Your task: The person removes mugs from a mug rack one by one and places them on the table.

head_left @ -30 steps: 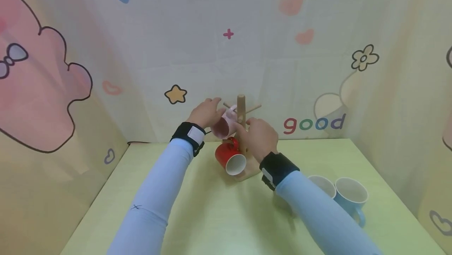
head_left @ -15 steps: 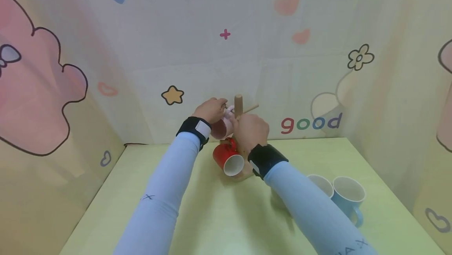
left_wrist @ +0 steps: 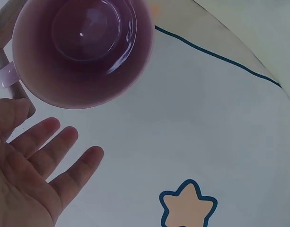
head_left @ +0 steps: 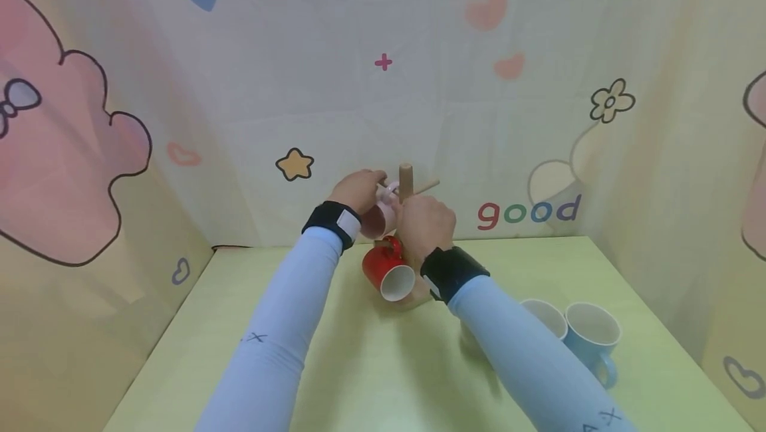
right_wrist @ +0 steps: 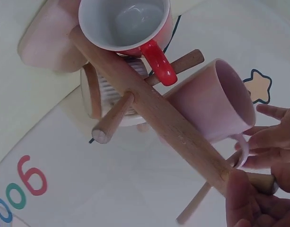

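A wooden mug tree (head_left: 406, 181) stands at the back of the table. On its upper left peg a pink mug (right_wrist: 201, 104) hangs by its handle, mouth outward. My left hand (head_left: 357, 191) is beside this mug, a digit right at the peg's tip and the other fingers (left_wrist: 74, 177) stretched out. My right hand (head_left: 426, 222) grips the tree's upper front peg (right_wrist: 260, 182), its thumb against the post. Lower down hangs a red mug (head_left: 383, 269), white inside and tilted downward. Behind the post in the right wrist view is a ribbed cream mug (right_wrist: 118, 85).
At the right of the table a blue mug (head_left: 592, 342) stands upright beside a pale mug (head_left: 547, 316), partly covered by my right sleeve. Another mug (head_left: 471, 342) shows a little behind that sleeve. A printed cloth (head_left: 251, 73) encloses the back and sides.
My right hand has moved left from beside the post onto the front peg. My left hand has shifted slightly right, to the tip of the upper left peg. The head view has shifted a little.
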`<state>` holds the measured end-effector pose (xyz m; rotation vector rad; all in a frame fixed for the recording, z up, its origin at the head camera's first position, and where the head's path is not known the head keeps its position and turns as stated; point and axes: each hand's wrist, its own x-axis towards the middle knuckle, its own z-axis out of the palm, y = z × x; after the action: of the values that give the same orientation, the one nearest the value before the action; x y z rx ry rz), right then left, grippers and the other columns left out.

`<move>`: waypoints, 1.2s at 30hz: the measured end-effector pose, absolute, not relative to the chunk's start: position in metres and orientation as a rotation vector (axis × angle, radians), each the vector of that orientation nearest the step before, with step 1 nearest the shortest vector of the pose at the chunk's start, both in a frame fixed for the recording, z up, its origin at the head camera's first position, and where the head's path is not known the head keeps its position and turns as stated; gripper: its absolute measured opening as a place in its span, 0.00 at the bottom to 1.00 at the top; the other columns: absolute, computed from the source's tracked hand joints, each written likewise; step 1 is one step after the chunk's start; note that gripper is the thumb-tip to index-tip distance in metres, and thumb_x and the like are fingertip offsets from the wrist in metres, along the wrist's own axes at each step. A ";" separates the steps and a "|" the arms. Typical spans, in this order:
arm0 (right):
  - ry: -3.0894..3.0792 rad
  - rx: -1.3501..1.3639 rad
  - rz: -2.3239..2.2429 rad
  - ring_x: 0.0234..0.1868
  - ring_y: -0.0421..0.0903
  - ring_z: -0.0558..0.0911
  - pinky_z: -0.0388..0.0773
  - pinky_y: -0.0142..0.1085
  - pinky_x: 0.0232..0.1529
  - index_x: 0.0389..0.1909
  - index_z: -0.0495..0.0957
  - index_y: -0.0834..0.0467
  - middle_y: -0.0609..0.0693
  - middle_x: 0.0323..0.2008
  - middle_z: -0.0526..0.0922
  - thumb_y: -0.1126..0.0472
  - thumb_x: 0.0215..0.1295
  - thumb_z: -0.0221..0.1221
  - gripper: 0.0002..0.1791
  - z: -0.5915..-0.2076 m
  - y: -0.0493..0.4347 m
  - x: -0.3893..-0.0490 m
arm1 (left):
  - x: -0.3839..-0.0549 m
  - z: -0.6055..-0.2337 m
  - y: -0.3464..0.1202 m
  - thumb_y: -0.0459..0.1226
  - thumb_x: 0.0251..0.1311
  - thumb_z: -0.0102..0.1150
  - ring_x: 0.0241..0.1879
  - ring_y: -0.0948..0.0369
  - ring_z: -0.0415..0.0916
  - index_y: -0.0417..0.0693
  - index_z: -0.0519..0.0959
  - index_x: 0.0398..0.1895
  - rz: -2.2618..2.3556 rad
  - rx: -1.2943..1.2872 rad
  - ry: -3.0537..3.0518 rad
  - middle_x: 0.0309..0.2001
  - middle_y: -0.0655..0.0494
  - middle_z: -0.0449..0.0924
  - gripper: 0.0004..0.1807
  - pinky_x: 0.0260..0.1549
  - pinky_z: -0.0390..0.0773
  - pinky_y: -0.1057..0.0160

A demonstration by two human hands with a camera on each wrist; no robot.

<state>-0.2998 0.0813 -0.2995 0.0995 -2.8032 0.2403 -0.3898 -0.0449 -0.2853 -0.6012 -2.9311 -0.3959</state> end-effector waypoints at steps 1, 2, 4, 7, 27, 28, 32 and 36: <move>-2.822 0.103 0.234 0.19 0.49 0.76 0.82 0.42 0.22 0.37 0.86 0.55 0.51 0.17 0.81 0.53 0.50 0.70 0.14 -0.299 0.083 -0.301 | -0.390 -0.285 -0.045 0.28 0.60 0.59 0.51 0.52 0.73 0.48 0.70 0.65 -0.400 -0.592 -2.926 0.58 0.47 0.77 0.28 0.57 0.75 0.51; -2.845 0.096 0.227 0.20 0.50 0.76 0.82 0.42 0.21 0.36 0.86 0.54 0.50 0.17 0.81 0.52 0.47 0.72 0.15 -0.299 0.085 -0.303 | -0.389 -0.285 -0.045 0.28 0.60 0.59 0.51 0.52 0.73 0.48 0.70 0.65 -0.405 -0.584 -2.924 0.58 0.47 0.77 0.28 0.57 0.75 0.51; -2.885 0.076 0.214 0.21 0.50 0.76 0.81 0.43 0.20 0.34 0.85 0.52 0.50 0.18 0.81 0.50 0.43 0.74 0.17 -0.299 0.090 -0.306 | -0.389 -0.285 -0.046 0.27 0.61 0.58 0.50 0.52 0.73 0.46 0.71 0.64 -0.390 -0.579 -2.918 0.57 0.46 0.78 0.26 0.57 0.75 0.51; -2.912 0.025 0.248 0.22 0.51 0.77 0.81 0.43 0.20 0.33 0.84 0.53 0.51 0.17 0.80 0.48 0.46 0.71 0.16 -0.298 0.096 -0.311 | -0.390 -0.284 -0.048 0.28 0.61 0.59 0.47 0.53 0.75 0.45 0.74 0.60 -0.361 -0.598 -2.906 0.54 0.46 0.80 0.23 0.55 0.77 0.52; -2.824 0.016 0.368 0.23 0.52 0.77 0.84 0.44 0.27 0.38 0.85 0.61 0.54 0.16 0.79 0.50 0.69 0.54 0.18 -0.293 0.110 -0.320 | -0.381 -0.284 -0.059 0.30 0.59 0.62 0.38 0.55 0.78 0.43 0.82 0.48 -0.146 -0.633 -2.792 0.42 0.47 0.86 0.14 0.49 0.82 0.56; -2.826 0.024 0.366 0.23 0.52 0.77 0.84 0.44 0.28 0.38 0.85 0.60 0.54 0.17 0.79 0.51 0.68 0.55 0.18 -0.293 0.111 -0.320 | -0.381 -0.285 -0.060 0.31 0.59 0.61 0.37 0.55 0.78 0.43 0.82 0.48 -0.141 -0.633 -2.791 0.42 0.47 0.86 0.13 0.48 0.82 0.56; -2.830 0.043 0.397 0.26 0.53 0.79 0.85 0.47 0.31 0.42 0.85 0.60 0.55 0.21 0.83 0.54 0.68 0.55 0.16 -0.292 0.114 -0.323 | -0.380 -0.287 -0.061 0.30 0.61 0.59 0.35 0.56 0.79 0.43 0.83 0.47 -0.100 -0.648 -2.776 0.40 0.47 0.87 0.11 0.45 0.83 0.58; -2.839 0.066 0.402 0.31 0.55 0.80 0.85 0.50 0.35 0.47 0.82 0.61 0.58 0.30 0.86 0.55 0.69 0.54 0.16 -0.293 0.117 -0.326 | -0.378 -0.288 -0.063 0.30 0.61 0.58 0.34 0.56 0.79 0.43 0.83 0.46 -0.082 -0.660 -2.770 0.39 0.48 0.87 0.11 0.42 0.84 0.59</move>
<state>-0.3259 0.1169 -0.2927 0.0661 -2.8389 0.4024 -0.3781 -0.0631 -0.2879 -0.6602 -2.7705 -0.0823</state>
